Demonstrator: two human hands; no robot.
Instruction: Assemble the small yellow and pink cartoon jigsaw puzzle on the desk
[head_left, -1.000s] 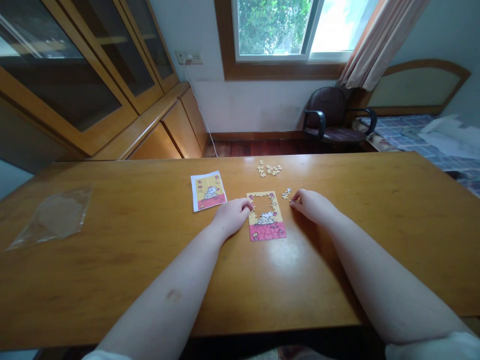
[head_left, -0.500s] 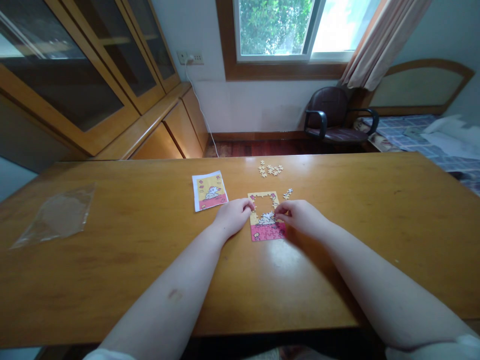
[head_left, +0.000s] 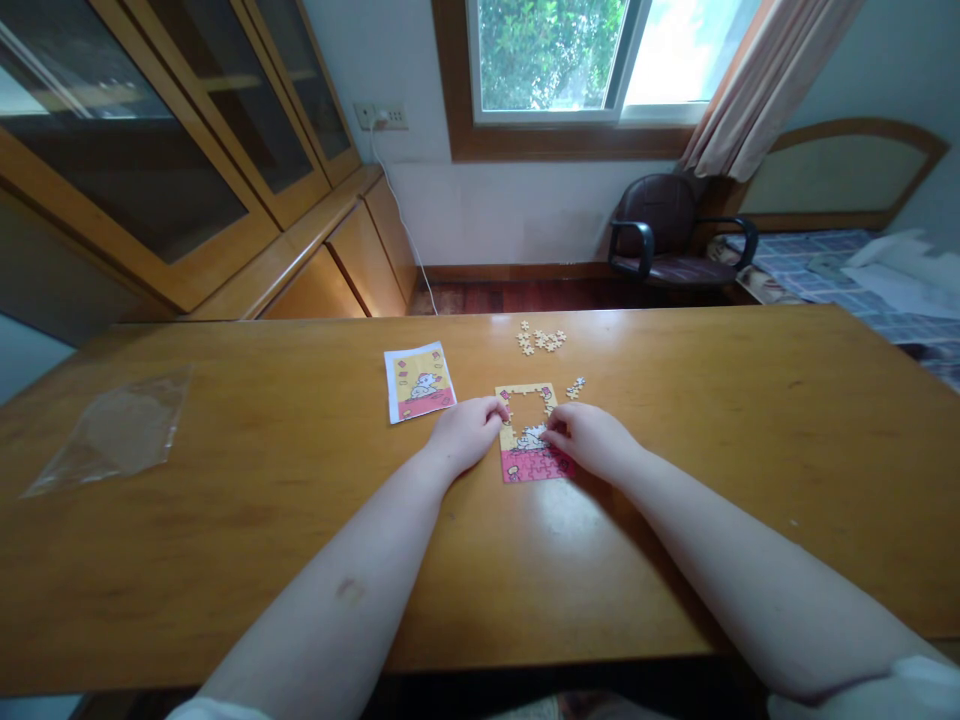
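A partly assembled jigsaw puzzle (head_left: 536,465) lies flat on the table in front of me, pink along its lower part, with a yellow border around an open gap in its upper middle. My left hand (head_left: 469,432) rests at its left edge, fingers curled together and pressing on the border. Over the right side, beside the white figure (head_left: 531,437), my right hand (head_left: 592,437) is closed in a pinch on a jigsaw piece, mostly hidden by the fingertips. A few loose pieces (head_left: 575,388) lie just beyond the puzzle's upper right corner.
Several more pieces (head_left: 551,341) are scattered near the table's far edge. A printed picture sheet (head_left: 421,383) lies left of the puzzle, and a clear plastic bag (head_left: 120,430) is at far left. Beyond the table (head_left: 300,600) stand a chair (head_left: 660,225) and a bed.
My right hand has shifted slightly left and down over the puzzle, its fingertips now nearer the white figure. My left hand has stayed at the puzzle's left edge.
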